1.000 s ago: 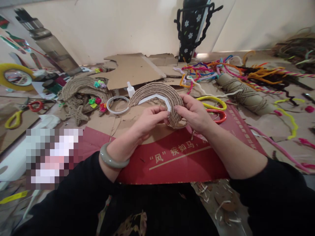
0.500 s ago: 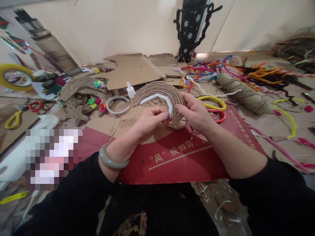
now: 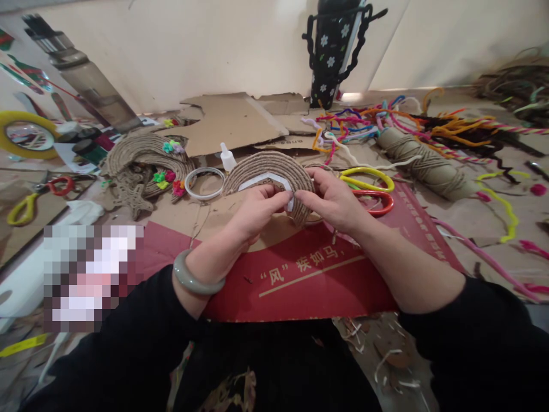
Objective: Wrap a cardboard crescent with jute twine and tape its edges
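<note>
A rainbow-shaped arch wound in brown jute cord (image 3: 268,166) is held up over the red cardboard sheet (image 3: 300,274). A white strip (image 3: 268,179) lines its inner curve. My left hand (image 3: 257,209), with a grey-green bangle at the wrist, pinches the white strip near the arch's right foot. My right hand (image 3: 334,200) grips the arch's right end, fingers closed round it. The fingertips of both hands almost meet.
A finished jute arch with coloured pompoms (image 3: 150,163), a tape ring (image 3: 206,182), a small glue bottle (image 3: 227,156), a jute spool (image 3: 424,163), a heap of pipe cleaners (image 3: 386,123), scissors (image 3: 34,197), a yellow tape roll (image 3: 26,134) and a black flowered bottle (image 3: 332,51) lie around.
The arch has dropped slightly and shifted left. My left fingers have moved up onto the white strip, closer to my right hand.
</note>
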Tool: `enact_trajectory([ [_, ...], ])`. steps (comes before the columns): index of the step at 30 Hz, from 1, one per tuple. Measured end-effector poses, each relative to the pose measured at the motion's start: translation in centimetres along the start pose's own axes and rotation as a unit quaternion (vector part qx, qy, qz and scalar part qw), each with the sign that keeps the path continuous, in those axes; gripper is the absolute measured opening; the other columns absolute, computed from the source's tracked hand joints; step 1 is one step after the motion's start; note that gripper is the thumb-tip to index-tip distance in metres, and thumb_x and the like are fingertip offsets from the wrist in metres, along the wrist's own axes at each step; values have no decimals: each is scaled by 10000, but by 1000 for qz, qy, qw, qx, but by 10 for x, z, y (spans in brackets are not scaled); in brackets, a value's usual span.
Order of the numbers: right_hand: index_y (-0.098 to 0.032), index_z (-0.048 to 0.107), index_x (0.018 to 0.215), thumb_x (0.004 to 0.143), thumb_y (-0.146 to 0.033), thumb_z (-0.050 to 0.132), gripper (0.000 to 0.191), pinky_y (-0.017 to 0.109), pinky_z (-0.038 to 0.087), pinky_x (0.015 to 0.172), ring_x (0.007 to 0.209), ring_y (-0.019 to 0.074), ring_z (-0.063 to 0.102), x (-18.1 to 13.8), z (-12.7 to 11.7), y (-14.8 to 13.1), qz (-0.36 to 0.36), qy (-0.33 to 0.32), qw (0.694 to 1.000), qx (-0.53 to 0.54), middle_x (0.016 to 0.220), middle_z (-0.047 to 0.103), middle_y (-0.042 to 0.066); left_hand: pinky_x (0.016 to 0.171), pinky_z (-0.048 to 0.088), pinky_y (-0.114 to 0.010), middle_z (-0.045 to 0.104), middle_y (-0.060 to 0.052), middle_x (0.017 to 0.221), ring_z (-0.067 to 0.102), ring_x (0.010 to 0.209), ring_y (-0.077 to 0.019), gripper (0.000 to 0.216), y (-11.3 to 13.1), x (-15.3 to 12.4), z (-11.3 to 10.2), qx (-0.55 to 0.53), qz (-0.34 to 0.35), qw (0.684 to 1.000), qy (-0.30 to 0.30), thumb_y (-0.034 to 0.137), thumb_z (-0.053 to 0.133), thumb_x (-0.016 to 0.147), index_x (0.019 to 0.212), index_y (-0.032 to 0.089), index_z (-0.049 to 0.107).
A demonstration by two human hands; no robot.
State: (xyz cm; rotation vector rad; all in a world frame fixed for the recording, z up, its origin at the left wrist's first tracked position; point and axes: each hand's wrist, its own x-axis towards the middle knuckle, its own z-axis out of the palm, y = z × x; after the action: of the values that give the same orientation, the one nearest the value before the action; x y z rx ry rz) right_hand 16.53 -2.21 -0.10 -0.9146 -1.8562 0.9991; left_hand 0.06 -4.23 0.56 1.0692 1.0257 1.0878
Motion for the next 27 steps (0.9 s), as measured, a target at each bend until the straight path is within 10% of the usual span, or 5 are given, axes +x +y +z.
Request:
enact_trajectory([
  [27,-188,609,995,802,-273,520,228,345,477,706,763,209,615,-2,-3,-10,-12,45,980,-192,845,675,52,602,408,-247,603,12,600,503,595,-107,140,1,-5,7,146,48,988,9,250,646,704,602,155,630],
])
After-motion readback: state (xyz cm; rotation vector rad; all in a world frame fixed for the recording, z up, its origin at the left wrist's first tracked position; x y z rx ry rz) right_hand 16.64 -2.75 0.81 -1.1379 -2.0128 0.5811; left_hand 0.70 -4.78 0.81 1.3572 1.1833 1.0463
